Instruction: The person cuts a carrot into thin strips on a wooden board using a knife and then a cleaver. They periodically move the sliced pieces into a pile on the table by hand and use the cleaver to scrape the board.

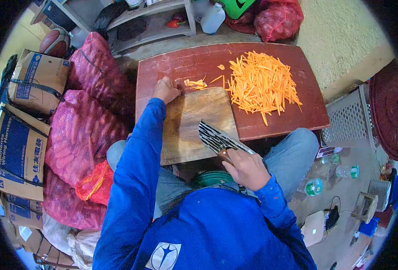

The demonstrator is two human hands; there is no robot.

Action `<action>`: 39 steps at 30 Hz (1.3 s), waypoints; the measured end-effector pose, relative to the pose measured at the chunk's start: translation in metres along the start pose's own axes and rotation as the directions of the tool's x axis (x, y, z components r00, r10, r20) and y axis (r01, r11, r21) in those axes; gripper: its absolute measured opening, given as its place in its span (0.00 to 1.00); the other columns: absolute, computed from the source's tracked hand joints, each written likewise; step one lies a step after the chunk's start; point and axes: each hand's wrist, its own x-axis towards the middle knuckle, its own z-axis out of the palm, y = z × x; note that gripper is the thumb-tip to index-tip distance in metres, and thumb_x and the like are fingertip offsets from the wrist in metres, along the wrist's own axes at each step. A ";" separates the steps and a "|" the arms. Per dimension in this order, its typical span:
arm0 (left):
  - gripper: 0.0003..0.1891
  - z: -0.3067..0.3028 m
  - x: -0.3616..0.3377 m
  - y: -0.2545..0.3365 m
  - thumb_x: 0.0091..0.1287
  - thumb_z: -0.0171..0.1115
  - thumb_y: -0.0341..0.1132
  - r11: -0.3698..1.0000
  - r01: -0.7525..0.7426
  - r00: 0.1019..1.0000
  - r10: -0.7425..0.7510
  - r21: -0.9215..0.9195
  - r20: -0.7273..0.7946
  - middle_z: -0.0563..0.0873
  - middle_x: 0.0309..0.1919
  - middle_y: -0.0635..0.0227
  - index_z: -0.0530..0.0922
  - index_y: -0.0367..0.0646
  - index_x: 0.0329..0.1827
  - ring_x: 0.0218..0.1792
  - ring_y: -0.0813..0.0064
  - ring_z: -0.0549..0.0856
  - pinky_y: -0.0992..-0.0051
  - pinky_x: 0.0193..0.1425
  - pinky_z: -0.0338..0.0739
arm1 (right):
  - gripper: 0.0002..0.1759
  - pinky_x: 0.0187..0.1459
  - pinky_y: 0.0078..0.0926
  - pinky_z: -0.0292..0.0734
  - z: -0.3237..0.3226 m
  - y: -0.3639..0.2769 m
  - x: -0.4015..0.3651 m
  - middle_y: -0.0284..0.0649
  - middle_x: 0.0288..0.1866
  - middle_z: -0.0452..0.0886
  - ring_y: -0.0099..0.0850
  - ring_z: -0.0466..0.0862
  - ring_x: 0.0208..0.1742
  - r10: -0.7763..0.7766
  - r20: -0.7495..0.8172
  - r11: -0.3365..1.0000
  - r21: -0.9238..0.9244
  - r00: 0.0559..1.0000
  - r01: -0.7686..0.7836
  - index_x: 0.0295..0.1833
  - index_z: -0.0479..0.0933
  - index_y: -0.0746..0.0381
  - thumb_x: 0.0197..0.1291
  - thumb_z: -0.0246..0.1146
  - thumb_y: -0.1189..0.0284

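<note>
My right hand (248,168) is wrapped round the brown handle of a kitchen knife (219,138). Its broad blade has a black and white striped pattern and points up and left over the wooden cutting board (192,121). At the board's far left corner, my left hand (166,90) rests with its fingers curled down; whatever may be in them is hidden. Close to its right lie a few orange scraps (195,84) at the board's far edge. A large heap of thin-cut orange strips, looking like carrot (264,83), covers the right part of the red table (151,67).
Red mesh sacks (84,130) and strapped cardboard boxes (23,153) are stacked at the left. A grey perforated crate (350,121) stands right of the table. Plastic bottles (314,186) lie on the floor. Behind the table is a low shelf (149,22).
</note>
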 end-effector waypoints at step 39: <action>0.17 0.029 -0.197 0.025 0.51 0.71 0.26 0.859 -0.509 0.824 0.466 -0.060 -0.323 0.82 0.43 0.53 0.85 0.35 0.45 0.46 0.49 0.82 0.56 0.52 0.81 | 0.23 0.50 0.55 0.83 -0.019 -0.040 0.055 0.65 0.50 0.86 0.64 0.86 0.53 0.044 0.225 0.967 0.236 0.973 -0.098 0.72 0.73 0.67 0.78 0.61 0.68</action>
